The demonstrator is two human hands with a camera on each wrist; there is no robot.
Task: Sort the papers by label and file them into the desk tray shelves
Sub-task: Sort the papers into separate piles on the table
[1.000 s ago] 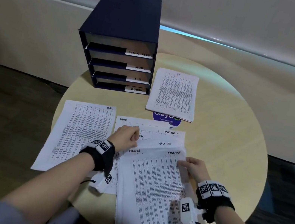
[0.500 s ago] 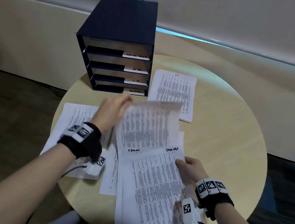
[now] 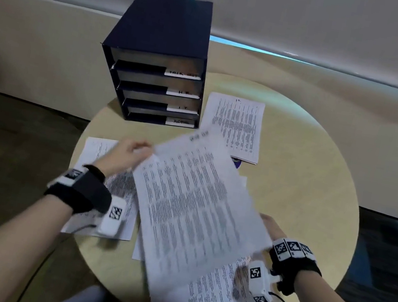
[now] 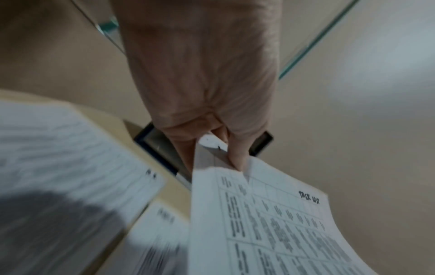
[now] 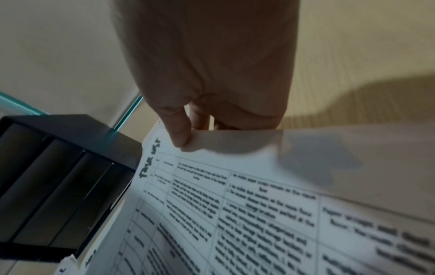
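Since 0.5 s ago: white printed sheet marked "TASK LIST" (image 3: 194, 203) now lifted off round wooden bench (image 3: 304, 196). Left hand (image 3: 128, 154) grip pinches top corner; right hand (image 3: 269, 226) grip pinches right edge. Bound for dark blue desk tray's (image 3: 155, 63) top shelf, probably.

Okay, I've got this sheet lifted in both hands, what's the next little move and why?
Probably carry the lifted sheet, marked TASK LIST, to the top shelf of the desk tray, whose tab seems to match. Left hand pinches its corner; right hand holds its edge.
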